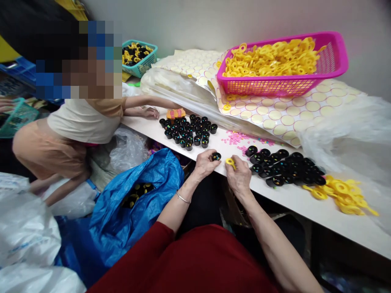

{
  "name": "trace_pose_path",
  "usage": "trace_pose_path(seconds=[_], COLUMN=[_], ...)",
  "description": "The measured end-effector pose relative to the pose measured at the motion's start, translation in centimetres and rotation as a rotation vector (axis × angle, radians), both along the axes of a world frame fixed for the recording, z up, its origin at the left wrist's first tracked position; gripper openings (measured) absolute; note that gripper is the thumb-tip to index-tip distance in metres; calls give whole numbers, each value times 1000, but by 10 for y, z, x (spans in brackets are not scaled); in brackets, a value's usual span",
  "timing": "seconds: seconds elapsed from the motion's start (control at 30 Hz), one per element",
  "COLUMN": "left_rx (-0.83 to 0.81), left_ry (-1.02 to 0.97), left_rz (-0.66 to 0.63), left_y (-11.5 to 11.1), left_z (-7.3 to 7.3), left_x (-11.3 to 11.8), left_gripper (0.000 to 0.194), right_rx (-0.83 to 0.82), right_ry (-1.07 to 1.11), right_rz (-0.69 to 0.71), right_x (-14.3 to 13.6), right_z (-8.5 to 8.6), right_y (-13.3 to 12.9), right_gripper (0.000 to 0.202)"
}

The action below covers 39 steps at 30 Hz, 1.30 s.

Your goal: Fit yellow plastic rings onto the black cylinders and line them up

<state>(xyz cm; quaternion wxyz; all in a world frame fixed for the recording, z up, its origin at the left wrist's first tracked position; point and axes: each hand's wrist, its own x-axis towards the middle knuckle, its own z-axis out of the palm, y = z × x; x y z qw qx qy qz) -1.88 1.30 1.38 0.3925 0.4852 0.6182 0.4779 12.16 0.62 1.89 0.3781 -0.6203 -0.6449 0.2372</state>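
Closed round a small black cup [216, 156] with coloured bits inside, my left hand [205, 166] is at the front edge of the white table [324, 217]. Just to its right, my right hand [240, 176] pinches a yellow plastic ring piece [230, 162] with a short tab. The cup and the ring piece are apart. Beyond my left hand stands a group of black cups [189, 130], many holding coloured bits. Another cluster of black cups [287, 167] is right of my right hand, beside a pile of yellow ring pieces [345, 193].
Pink beads [235, 137] lie scattered between the cup groups. Behind, a pink basket [331, 61] of yellow pieces rests on sticker sheets [275, 116]. At left, another person [88, 118] leans an arm over the table near an orange object [176, 114]. A blue sack [113, 211] sits below.
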Motion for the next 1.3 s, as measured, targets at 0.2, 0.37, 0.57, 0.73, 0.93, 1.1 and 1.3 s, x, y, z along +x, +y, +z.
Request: trace_pose_path(seconds=[0.2,0.37,0.57,0.73,0.93,1.1,1.3], left_rx=[2,10,22,36,61,65,73], left_ry=[115,288,358,340,293,326,335], left_rz=[16,12,-49,-53,-70,-74,-86], left_y=[2,3,2,1,-2,-3,-2], left_z=[-3,2,4,6,10,13,11], left_x=[6,9,7,7,7,6,6], left_gripper=[38,27,20,17,17,20,26], right_rx=[-9,-226,-270,-155,173,165,109], right_ry=[-403,-589,-670,-546,-195,-369,-561], right_rz=[72,41,24,88,343,395,423], right_x=[-11,-32,-44,-35,-13,-12,-17], right_z=[29,42,32,36,45,42,43], right_y=[36,80,99,92,51,35,40], right_gripper=[30,30,27,18,15,20,24])
